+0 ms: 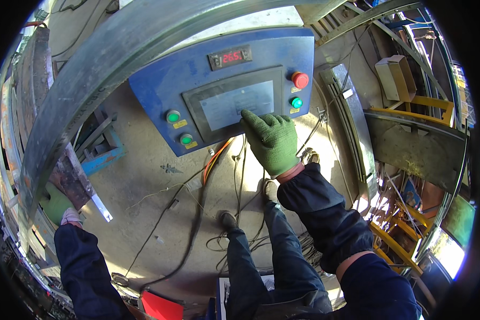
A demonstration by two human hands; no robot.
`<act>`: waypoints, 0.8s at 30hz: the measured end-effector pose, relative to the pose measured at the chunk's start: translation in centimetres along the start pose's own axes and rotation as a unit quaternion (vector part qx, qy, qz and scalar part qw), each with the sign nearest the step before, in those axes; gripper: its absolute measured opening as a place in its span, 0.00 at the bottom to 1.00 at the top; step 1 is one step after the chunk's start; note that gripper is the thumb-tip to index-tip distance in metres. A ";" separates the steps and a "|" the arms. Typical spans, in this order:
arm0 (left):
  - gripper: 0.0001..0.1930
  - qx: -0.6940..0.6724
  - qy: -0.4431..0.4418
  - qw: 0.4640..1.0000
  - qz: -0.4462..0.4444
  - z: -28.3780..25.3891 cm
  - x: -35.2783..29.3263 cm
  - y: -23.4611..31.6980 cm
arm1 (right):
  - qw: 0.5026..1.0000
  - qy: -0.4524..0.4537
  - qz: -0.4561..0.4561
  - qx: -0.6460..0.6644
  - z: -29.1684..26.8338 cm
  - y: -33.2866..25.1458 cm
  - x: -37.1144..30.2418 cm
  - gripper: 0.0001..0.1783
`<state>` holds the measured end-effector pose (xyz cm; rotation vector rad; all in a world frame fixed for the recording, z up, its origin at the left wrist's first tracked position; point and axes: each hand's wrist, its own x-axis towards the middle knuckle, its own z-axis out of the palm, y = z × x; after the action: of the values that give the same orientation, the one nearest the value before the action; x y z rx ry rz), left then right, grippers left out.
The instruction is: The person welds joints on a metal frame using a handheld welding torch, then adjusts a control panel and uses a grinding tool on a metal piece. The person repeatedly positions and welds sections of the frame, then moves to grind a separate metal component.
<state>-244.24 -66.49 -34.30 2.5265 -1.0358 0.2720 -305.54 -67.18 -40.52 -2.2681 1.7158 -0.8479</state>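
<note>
A blue control panel [160,85] stands in front of me with a grey-framed touchscreen [237,104]. In its green knitted glove, my right hand [272,140] is at the screen's lower right part, index finger pointed at the glass and the other fingers folded in. Nothing shows in that hand. Right of the screen sit a red mushroom button [300,80] and a green button [296,102]; two more green buttons [173,116] are on the left. My left hand [56,205], also gloved in green, is beside a long metal bar [90,80], which hides its fingers.
The bar bends across the view's upper left. Cables [197,213] trail over the concrete floor around my feet. Right stand metal profiles [352,128], a yellow frame [400,240] and a cardboard box [396,79]. A red object [161,305] lies at the lower edge.
</note>
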 end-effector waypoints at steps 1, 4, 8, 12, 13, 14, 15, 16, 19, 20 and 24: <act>0.34 0.003 -0.001 1.000 -0.006 0.0 -0.1 0.1 | 1.000 -0.004 0.001 0.003 -0.1 -0.1 -0.3 0.17; 0.34 -0.010 -0.008 1.000 -0.004 0.0 -0.1 0.1 | 1.000 -0.003 0.003 0.004 -0.1 -0.4 -0.9 0.16; 0.35 -0.022 -0.018 0.999 -0.020 -0.1 0.1 0.0 | 1.000 -0.006 0.006 0.006 0.3 -0.4 -1.0 0.16; 0.35 -0.007 -0.019 0.999 -0.026 -0.2 0.1 0.2 | 1.000 -0.006 0.002 -0.004 0.9 -0.1 -0.6 0.17; 0.35 -0.004 -0.016 1.000 -0.021 -0.3 -0.1 0.5 | 1.000 -0.010 0.002 -0.009 1.0 -0.1 -0.5 0.17; 0.35 -0.001 -0.020 0.999 -0.030 -0.3 -0.2 0.8 | 1.000 -0.015 0.004 -0.012 0.8 -0.1 -0.5 0.17; 0.35 0.001 -0.024 0.999 -0.038 -0.3 -0.3 1.1 | 1.000 -0.020 0.005 -0.016 0.7 -0.2 -0.5 0.17; 0.35 0.005 -0.026 0.999 -0.047 -0.5 -0.4 1.5 | 1.000 -0.024 0.006 -0.019 0.6 -0.2 -0.4 0.17; 0.35 0.009 -0.009 1.000 -0.019 -0.3 -0.2 0.7 | 1.000 -0.012 0.012 -0.007 0.5 -0.4 -0.9 0.18; 0.35 0.004 -0.012 1.000 -0.016 -0.3 -0.1 0.4 | 1.000 -0.004 0.013 -0.005 0.5 -0.3 -1.0 0.17; 0.34 -0.023 -0.029 0.999 -0.022 -0.2 0.4 -0.4 | 1.000 0.020 0.020 -0.003 0.3 0.2 -1.3 0.16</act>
<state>-243.71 -66.38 -34.16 2.5255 -0.9936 0.1619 -305.82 -66.15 -41.28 -2.2269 1.7762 -0.8860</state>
